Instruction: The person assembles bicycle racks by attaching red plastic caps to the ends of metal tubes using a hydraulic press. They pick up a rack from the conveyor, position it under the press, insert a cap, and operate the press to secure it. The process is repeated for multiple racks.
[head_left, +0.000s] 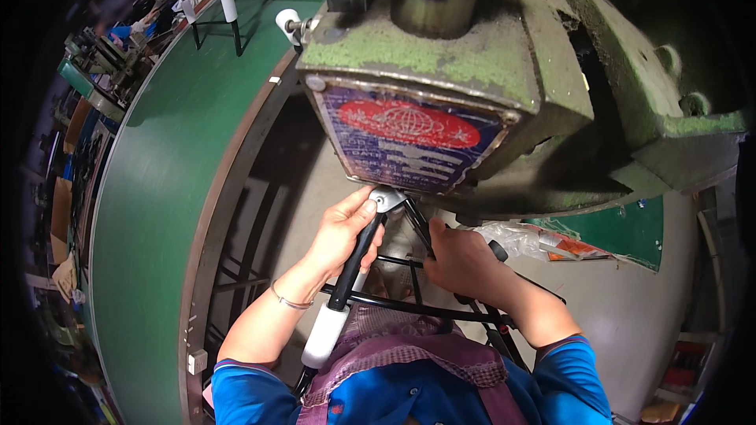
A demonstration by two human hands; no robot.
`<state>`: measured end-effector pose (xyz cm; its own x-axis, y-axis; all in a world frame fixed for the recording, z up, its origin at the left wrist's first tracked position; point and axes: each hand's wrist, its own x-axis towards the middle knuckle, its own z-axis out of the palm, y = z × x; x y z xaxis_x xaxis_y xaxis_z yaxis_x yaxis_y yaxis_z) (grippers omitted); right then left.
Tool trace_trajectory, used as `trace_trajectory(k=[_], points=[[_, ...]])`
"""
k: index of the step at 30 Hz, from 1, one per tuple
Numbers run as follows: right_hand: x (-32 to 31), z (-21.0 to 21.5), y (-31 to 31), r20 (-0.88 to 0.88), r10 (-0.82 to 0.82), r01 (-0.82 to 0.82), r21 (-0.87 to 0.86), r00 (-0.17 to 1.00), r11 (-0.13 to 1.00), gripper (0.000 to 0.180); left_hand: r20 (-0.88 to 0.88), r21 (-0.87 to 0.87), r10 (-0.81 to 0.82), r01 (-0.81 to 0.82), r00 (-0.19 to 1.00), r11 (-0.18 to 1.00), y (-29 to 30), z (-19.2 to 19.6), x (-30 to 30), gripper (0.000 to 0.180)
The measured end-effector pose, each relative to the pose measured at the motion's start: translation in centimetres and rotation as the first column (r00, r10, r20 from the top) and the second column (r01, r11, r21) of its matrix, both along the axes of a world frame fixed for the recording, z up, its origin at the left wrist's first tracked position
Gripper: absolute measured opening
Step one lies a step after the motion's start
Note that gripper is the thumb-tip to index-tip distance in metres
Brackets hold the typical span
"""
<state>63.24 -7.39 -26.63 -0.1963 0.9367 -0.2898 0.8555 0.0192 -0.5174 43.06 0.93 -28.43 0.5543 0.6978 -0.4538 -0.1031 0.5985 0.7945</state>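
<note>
Below the front of a worn green machine head [425, 63], I hold a black tubular metal frame [417, 311]. My left hand [343, 234] is closed around a black tube [357, 264] of it, near a silver-grey bracket [386, 199] at the top. A white sleeve [325, 336] covers the lower part of that tube. My right hand [463, 261] is wrapped round a second black tube [418, 222], which slants up to the same bracket. The bracket's far side is hidden under the machine.
A long green conveyor belt [177, 165] with a brown edge runs along the left. Another black frame with white sleeves [228, 6] stands on its far end. Clear plastic wrap [512, 238] lies on a green surface [638, 232] at right. Clutter lines the far left.
</note>
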Motion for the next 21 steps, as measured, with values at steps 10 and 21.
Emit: trace_trajectory(k=[10, 21], points=[[1.7, -0.4, -0.1, 0.001, -0.038, 0.037, 0.209, 0.999, 0.977, 0.028, -0.004, -0.025, -0.085, 0.085, 0.996, 0.996, 1.6, -1.4, 2.2, 0.024], [1.8, -2.9, 0.1, 0.035, -0.039, 0.032, 0.189, 0.999, 0.982, 0.021, -0.076, -0.090, -0.078, 0.071, 0.994, 0.993, 1.4, -3.1, 2.7, 0.030]])
